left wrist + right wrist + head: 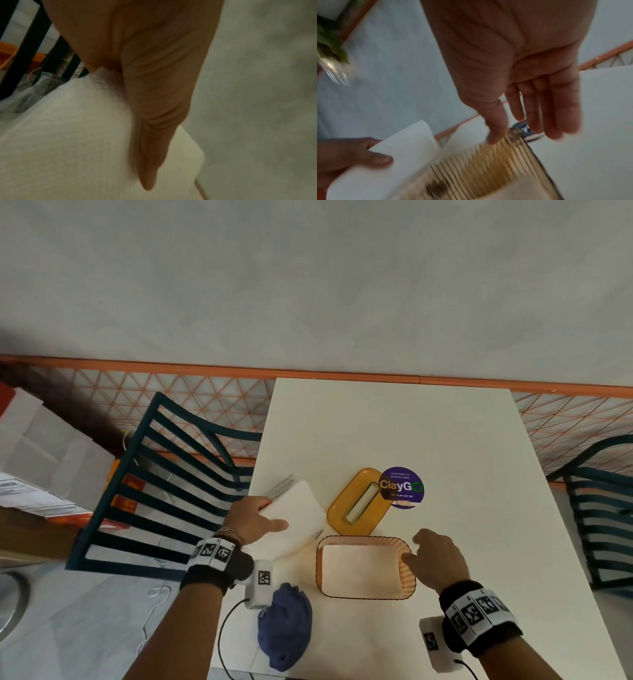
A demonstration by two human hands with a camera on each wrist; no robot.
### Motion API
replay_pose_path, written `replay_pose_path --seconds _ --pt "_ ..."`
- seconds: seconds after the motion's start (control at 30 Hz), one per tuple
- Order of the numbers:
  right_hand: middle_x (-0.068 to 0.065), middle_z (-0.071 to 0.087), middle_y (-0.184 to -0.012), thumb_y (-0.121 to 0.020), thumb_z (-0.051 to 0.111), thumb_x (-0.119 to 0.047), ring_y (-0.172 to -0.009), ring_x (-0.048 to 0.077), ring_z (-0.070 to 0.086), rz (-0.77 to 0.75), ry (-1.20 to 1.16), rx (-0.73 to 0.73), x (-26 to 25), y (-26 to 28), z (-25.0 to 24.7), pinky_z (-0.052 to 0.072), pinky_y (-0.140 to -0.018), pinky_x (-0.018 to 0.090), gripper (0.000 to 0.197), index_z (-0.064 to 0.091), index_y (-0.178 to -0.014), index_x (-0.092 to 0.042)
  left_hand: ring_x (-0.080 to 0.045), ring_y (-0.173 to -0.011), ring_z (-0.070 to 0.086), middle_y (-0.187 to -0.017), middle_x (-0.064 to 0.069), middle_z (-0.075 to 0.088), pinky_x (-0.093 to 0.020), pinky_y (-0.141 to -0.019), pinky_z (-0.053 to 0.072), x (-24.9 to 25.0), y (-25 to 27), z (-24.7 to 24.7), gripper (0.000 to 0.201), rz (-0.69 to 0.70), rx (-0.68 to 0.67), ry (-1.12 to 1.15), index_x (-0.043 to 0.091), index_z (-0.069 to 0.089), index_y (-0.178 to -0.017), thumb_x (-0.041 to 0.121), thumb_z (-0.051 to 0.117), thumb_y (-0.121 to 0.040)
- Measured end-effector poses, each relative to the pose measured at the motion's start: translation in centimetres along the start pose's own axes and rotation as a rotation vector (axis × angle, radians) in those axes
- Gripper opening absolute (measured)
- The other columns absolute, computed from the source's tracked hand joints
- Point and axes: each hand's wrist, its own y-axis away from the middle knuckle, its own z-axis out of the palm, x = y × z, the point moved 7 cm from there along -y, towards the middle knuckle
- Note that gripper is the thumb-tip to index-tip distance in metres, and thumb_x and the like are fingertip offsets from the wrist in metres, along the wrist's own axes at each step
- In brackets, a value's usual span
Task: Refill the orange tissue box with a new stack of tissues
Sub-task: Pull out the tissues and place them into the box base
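Amber slotted plastic lid (pixel 358 503) off, beyond right hand (pixel 436 559), fingers loose at ribbed orange tissue box (pixel 364 568) rim. Left hand (pixel 251 520) grips white tissue stack (pixel 298 515); insertion, relidding left.

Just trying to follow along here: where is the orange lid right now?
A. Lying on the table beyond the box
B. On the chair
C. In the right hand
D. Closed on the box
A: the lid lies flat on the table beyond the open box, partly over a purple sticker; the right hand holds nothing, and the left hand holds the tissues.
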Motion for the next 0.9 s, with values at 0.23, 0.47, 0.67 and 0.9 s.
replay_pose_path --seconds 0.23,0.47,0.67,0.9 --pt "-0.022 0.041 -0.14 -0.049 0.091 -0.064 -0.133 0.002 0.04 -0.418 -0.411 -0.189 -8.2 3.6 -4.0 0.038 -0.111 0.03 0.128 0.024 -0.154 -0.034 -0.006 -0.079 0.075 -0.089 0.011 0.079 -0.026 -0.07 0.061 6.1 6.2 -0.7 0.035 0.199 -0.21 0.214 0.027 0.078 -0.092 0.043 0.096 -0.065" --pt "0.0 0.077 -0.11 -0.08 0.083 -0.037 -0.101 0.021 0.074 -0.341 -0.676 -0.572 -8.1 4.0 -1.2 0.058 -0.095 0.048 0.042 0.071 -0.117 -0.022 -0.012 -0.091 0.076 -0.098 0.006 0.08 -0.031 -0.078 0.061 9.5 7.1 5.1 0.044 0.212 -0.419 0.409 0.03 0.076 -0.101 0.04 0.096 -0.064" --pt "0.01 0.077 -0.113 -0.081 0.082 -0.04 -0.106 0.03 0.073 -0.131 -0.932 -0.533 -3.3 2.9 1.6 0.053 -0.101 0.055 0.05 0.07 -0.121 -0.012 -0.032 -0.113 0.072 -0.12 -0.009 0.077 -0.05 -0.097 0.058 5.5 7.6 10.4 0.045 -0.158 -0.364 1.05 0.024 0.072 -0.122 0.034 0.085 -0.08" --pt "-0.001 0.078 -0.106 -0.061 0.088 -0.049 -0.1 0.023 0.073 -0.049 -0.64 -0.466 -1.2 0.7 3.8 0.057 -0.097 0.046 0.061 0.073 -0.111 -0.018 -0.02 -0.102 0.073 -0.108 0.001 0.078 -0.047 -0.096 0.06 4.6 7.0 12.9 0.036 -0.167 -0.131 0.662 0.016 0.071 -0.118 0.02 0.08 -0.083"
